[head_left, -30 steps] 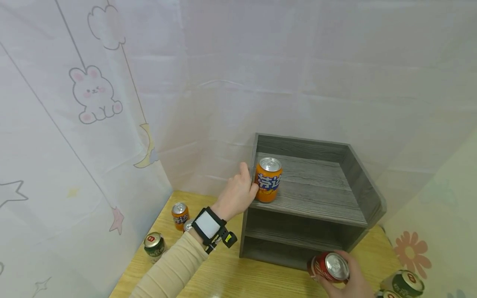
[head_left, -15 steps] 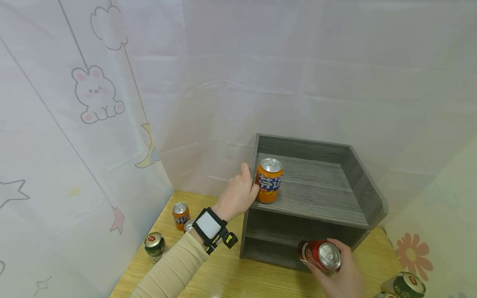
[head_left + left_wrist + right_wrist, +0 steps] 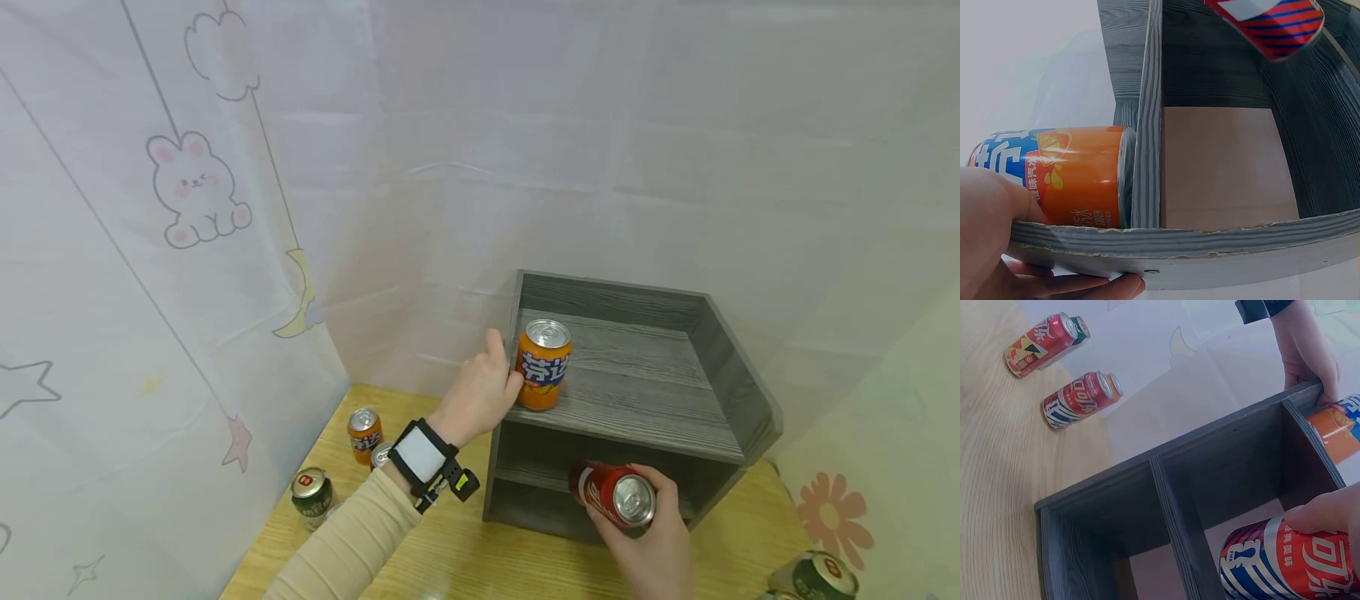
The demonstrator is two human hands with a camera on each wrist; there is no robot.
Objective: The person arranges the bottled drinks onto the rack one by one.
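Note:
A grey wooden shelf (image 3: pixel 637 408) stands on the table. On its upper level at the left stands an orange can (image 3: pixel 543 364). My left hand (image 3: pixel 480 390) grips the shelf's left wall (image 3: pixel 1147 125), fingers hooked over the edge (image 3: pixel 1310 356), thumb against the orange can (image 3: pixel 1066 175). My right hand (image 3: pixel 652 542) holds a red can (image 3: pixel 611 494) tilted on its side, just in front of the lower opening (image 3: pixel 1172 481). The red can (image 3: pixel 1291 562) shows under my thumb in the right wrist view, and its end (image 3: pixel 1269 22) in the left wrist view.
On the wooden table (image 3: pixel 465 558) left of the shelf stand a small orange can (image 3: pixel 363 432) and a green can (image 3: pixel 311 493). Another green can (image 3: pixel 816 575) lies at the right. Two red cans (image 3: pixel 1082 399) lie on the table. Printed cloth walls enclose the table.
My right hand has carried the red can up and to the left, from the table's front toward the shelf's lower opening. The left hand and orange can have stayed put.

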